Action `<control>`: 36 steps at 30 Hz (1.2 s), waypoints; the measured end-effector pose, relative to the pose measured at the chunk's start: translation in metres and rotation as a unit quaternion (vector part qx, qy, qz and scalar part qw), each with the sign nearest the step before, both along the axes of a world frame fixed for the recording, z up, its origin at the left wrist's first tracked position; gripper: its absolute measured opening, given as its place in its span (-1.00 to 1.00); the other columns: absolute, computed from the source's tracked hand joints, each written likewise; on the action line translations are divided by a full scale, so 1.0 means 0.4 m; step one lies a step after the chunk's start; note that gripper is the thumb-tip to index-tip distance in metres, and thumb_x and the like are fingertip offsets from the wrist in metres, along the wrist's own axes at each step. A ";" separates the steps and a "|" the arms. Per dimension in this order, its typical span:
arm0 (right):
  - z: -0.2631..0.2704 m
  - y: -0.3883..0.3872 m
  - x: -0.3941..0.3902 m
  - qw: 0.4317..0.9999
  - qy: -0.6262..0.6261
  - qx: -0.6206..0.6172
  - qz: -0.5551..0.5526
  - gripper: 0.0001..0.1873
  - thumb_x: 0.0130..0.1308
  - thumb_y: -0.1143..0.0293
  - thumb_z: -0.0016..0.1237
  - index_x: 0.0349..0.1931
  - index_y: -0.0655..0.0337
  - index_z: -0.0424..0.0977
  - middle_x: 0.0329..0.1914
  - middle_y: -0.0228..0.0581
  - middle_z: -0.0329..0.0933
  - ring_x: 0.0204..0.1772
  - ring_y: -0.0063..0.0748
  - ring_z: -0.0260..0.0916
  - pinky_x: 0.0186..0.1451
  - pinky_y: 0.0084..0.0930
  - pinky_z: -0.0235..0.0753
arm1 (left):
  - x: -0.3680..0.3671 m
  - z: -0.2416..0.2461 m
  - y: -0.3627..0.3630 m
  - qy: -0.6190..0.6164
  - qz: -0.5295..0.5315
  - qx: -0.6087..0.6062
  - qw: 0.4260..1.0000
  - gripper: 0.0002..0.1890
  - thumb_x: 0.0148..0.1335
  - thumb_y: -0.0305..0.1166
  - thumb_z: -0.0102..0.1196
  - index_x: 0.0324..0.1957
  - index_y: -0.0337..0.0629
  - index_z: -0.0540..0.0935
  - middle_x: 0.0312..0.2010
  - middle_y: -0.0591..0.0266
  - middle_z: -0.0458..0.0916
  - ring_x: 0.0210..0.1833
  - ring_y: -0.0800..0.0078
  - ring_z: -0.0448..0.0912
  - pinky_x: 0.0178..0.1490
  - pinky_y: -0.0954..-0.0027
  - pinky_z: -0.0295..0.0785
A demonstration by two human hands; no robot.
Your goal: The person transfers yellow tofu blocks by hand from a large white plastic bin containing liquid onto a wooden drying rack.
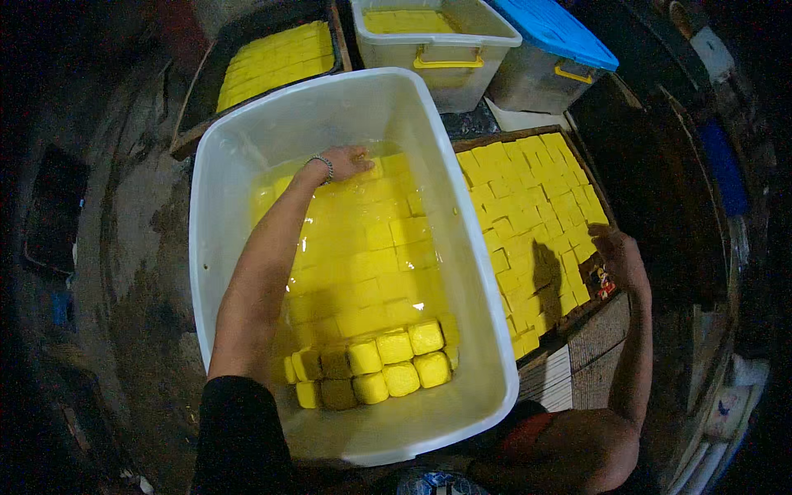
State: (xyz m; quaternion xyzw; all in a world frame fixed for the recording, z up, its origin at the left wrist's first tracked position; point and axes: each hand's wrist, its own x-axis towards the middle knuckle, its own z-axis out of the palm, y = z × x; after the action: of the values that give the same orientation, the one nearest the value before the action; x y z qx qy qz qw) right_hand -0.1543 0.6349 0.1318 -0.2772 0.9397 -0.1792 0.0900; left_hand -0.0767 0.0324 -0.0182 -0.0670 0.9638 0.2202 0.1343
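My left hand (349, 162), with a chain bracelet at the wrist, reaches to the far end of a big white plastic tub (315, 108). Its fingers touch yellow blocks at the water's surface; whether they grip one is unclear. Rows of soft, tofu-like yellow blocks (371, 247) lie under clear water, and the stacked blocks (402, 377) at the near end stand partly out of it. On the right, my right hand (615, 253) hovers over the edge of a wooden tray (609, 207) packed with yellow square blocks (526, 198). I see nothing in its loosely bent fingers.
Behind the tub are another tray of yellow blocks (278, 62), a clear plastic bin (433, 68) with yellow handles, and a bin with a blue lid (563, 31). A dark gap with printed, colourful material (599, 278) shows at the right tray's corner. Ridged boards (594, 340) lie below it.
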 end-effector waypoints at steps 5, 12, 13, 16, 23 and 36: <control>-0.188 0.193 0.016 0.992 -0.101 0.007 -0.070 -0.76 0.49 0.40 0.00 0.05 0.29 0.57 -0.15 -0.19 0.67 -0.13 -0.37 0.63 0.00 -0.35 0.58 | -0.054 -0.006 0.028 -0.049 -0.057 -0.047 0.996 -0.37 0.38 0.06 -0.03 0.37 -0.04 0.47 0.35 -0.10 0.46 0.40 -0.02 0.41 0.49 0.10 0.25; -0.360 0.263 0.017 0.995 -0.040 0.014 -0.086 -0.59 0.47 0.17 0.02 0.14 0.27 0.53 0.10 0.06 0.61 0.20 0.03 0.54 0.27 -0.17 0.47 | -0.071 -0.011 0.013 -0.066 -0.065 -0.037 0.995 -0.41 0.42 0.03 -0.05 0.35 -0.10 0.47 0.35 -0.11 0.46 0.40 -0.05 0.41 0.51 0.07 0.22; -0.405 0.414 0.004 0.988 0.039 0.073 -0.128 -0.53 0.51 0.15 -0.05 0.23 0.33 0.44 0.21 0.15 0.53 0.29 0.08 0.47 0.33 -0.11 0.41 | -0.140 -0.003 0.151 -0.113 -0.064 -0.089 0.987 -0.43 0.45 0.04 -0.12 0.31 -0.10 0.51 0.32 -0.12 0.50 0.37 -0.07 0.44 0.49 0.03 0.24; -0.439 0.261 0.015 0.982 -0.048 0.004 -0.180 -0.39 0.57 0.03 -0.20 0.38 0.36 0.23 0.39 0.24 0.35 0.45 0.19 0.29 0.45 -0.05 0.30 | -0.044 0.004 0.052 0.012 -0.033 -0.077 0.996 -0.44 0.45 0.06 -0.11 0.27 -0.10 0.56 0.19 -0.12 0.61 0.29 -0.09 0.52 0.43 0.04 0.33; -0.494 0.209 0.061 0.988 0.005 -0.025 -0.152 -0.63 0.53 0.19 -0.11 0.16 0.22 0.49 0.00 0.19 0.61 0.07 0.14 0.59 0.11 -0.08 0.52 | 0.074 0.106 0.000 0.027 0.032 -0.068 0.997 -0.49 0.40 -0.04 -0.01 0.20 -0.20 0.61 0.16 -0.17 0.62 0.24 -0.06 0.57 0.32 0.07 0.44; -0.499 0.286 -0.043 0.899 -0.138 -0.291 -0.298 -0.54 0.52 0.01 -0.02 -0.05 0.32 0.61 -0.28 -0.35 0.60 -0.27 -0.48 0.47 -0.14 -0.41 0.45 | 0.434 0.001 -0.216 -0.052 0.208 -0.283 0.935 -0.47 0.46 -0.10 -0.15 0.33 -0.21 0.47 0.36 -0.14 0.41 0.38 -0.08 0.42 0.45 0.07 0.31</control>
State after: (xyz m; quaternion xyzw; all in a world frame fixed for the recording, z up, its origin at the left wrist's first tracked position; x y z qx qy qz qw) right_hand -0.1714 0.7493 -0.0676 0.0298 0.8625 -0.4992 0.0768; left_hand 0.0968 -0.0539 -0.0177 -0.3121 0.9426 -0.0428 0.1106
